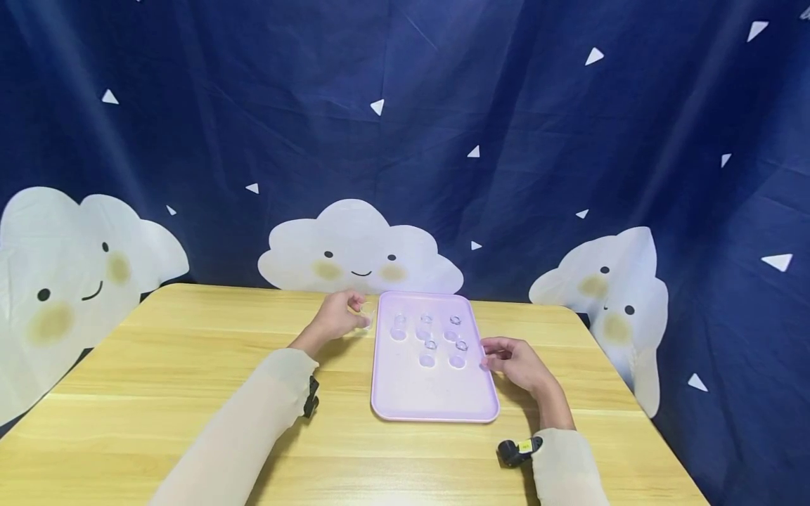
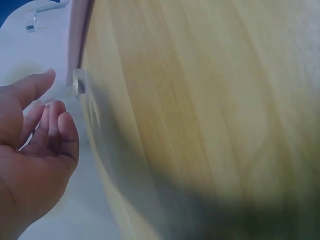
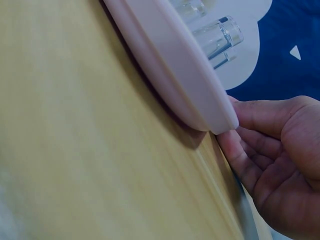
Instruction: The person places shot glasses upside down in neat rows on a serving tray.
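At the left edge of the pink tray [image 1: 436,397], my left hand [image 1: 338,316] has its thumb and fingers around a small clear shot glass [image 1: 368,316]. In the left wrist view, the thick base of that shot glass [image 2: 79,81] shows just beyond the fingertips, close to the tabletop. My right hand [image 1: 515,362] pinches the tray's right rim, and the right wrist view shows thumb and fingers on either side of the rim [image 3: 220,117]. Several more clear shot glasses [image 1: 427,355] stand upright on the tray, in two rows toward its far half.
The tray lies on a light wooden table [image 1: 316,450]. Behind the far table edge hangs a dark blue cloth [image 1: 430,154] printed with white clouds and triangles. A small black camera [image 1: 515,453] is strapped at my right wrist.
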The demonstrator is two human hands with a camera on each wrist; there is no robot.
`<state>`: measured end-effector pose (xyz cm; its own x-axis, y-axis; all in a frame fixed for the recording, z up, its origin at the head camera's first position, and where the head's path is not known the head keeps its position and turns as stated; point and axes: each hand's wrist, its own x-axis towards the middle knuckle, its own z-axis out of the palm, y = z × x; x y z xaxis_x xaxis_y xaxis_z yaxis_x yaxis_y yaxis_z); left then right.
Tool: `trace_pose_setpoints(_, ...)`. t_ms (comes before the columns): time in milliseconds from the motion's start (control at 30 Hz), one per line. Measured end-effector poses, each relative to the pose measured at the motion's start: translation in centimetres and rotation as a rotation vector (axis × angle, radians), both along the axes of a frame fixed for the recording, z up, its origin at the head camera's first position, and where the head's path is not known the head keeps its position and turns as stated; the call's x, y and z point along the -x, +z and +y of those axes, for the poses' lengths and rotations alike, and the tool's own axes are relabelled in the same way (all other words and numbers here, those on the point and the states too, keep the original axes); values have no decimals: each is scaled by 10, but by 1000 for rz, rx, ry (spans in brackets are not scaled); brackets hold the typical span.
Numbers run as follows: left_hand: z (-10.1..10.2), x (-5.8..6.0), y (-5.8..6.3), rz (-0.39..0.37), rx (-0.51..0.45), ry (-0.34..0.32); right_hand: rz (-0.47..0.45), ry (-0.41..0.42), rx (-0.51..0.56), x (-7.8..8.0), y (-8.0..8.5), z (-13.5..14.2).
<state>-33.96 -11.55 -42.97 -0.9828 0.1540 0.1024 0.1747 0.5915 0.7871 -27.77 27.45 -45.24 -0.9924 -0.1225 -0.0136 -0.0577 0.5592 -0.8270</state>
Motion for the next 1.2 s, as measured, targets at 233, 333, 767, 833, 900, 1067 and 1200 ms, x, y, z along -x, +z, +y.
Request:
trace_pose_setpoints(233,-3,4,-5,-11,-1,-13,5,5,-3,0,0,1)
trace_pose_setpoints(333,-3,5,-6,-13,-4,-18,3,0,-6,0,0,1)
trace_pose_setpoints(767,1,4,-7,-25,13,-27,-20,-10,1,-2,3,-2)
trace_pose_setpoints(833,0,4,-6,-19,21,-25,-23,-12,-1,-2,3,-2)
trace_pose_setpoints(900,0,4,-6,-17,22,-24,-23,-13,-2,-1,3,-2)
trace_pose_setpoints(1067,-2,4,-5,-5,19,-22,-6,-5,-2,-1,1,-1)
trace_pose_setpoints(1200,-4,4,-3,15,31,-27,-7,-8,0,-1,1,-1)
